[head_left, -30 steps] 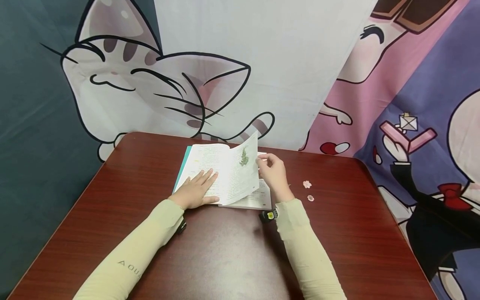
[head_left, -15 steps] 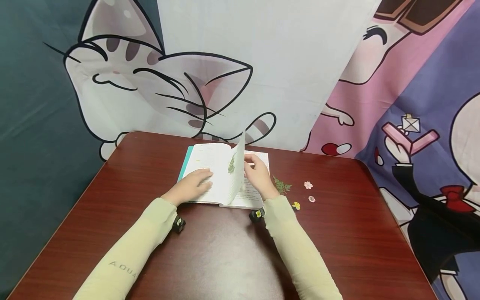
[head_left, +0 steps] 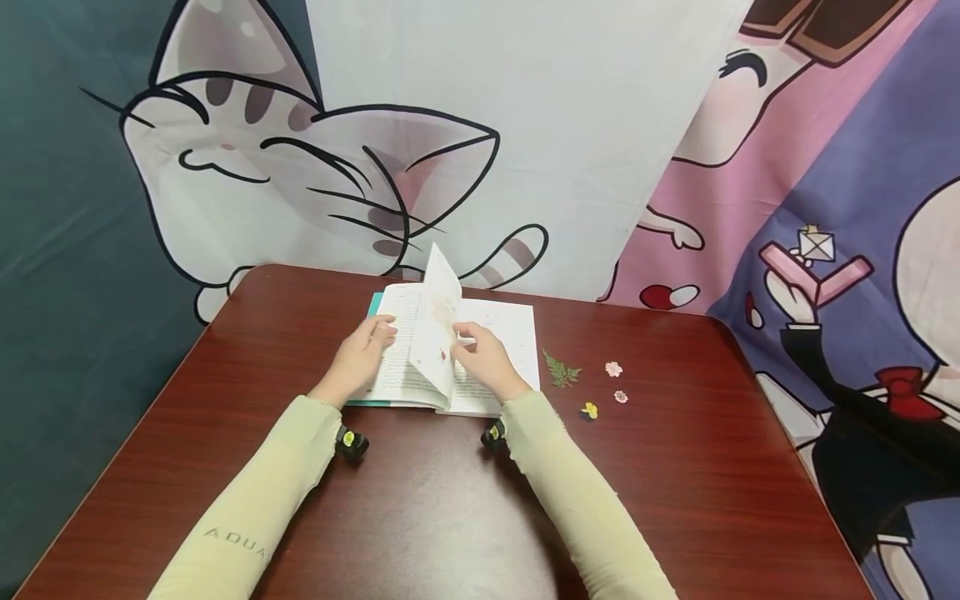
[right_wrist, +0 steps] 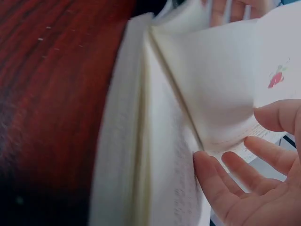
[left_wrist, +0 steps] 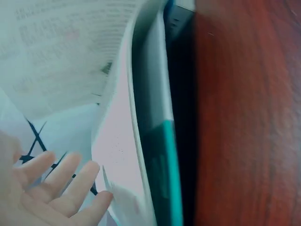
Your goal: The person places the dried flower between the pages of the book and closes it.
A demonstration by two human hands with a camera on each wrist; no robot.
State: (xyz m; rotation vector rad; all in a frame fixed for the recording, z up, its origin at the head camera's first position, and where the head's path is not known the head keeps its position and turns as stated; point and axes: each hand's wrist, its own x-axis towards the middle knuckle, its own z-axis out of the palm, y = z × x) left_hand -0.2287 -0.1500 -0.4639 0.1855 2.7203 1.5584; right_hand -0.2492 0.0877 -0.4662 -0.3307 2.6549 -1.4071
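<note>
An open book (head_left: 498, 327) with a teal cover lies at the back of the table. One page (head_left: 431, 321) stands raised over its middle, bending leftward, with a small red print (right_wrist: 276, 80) on the face turned right. My right hand (head_left: 489, 360) touches that face with thumb and fingertips, its fingers spread against the paper in the right wrist view. At the book's left edge, my left hand (head_left: 354, 358) lies with fingers extended over the left-hand pages (head_left: 390, 367). The fern sprig on the other side of the raised page is hidden in the head view.
Right of the book lie a loose green fern sprig (head_left: 559, 369), a yellow flower (head_left: 590, 410) and two small pink flowers, the larger one (head_left: 613, 368) farther back. A cartoon-print cloth (head_left: 600, 125) hangs behind the dark red table (head_left: 435, 500).
The page has swung from right to left past upright, followed by my right hand. My left hand has slid from the left pages toward their outer edge.
</note>
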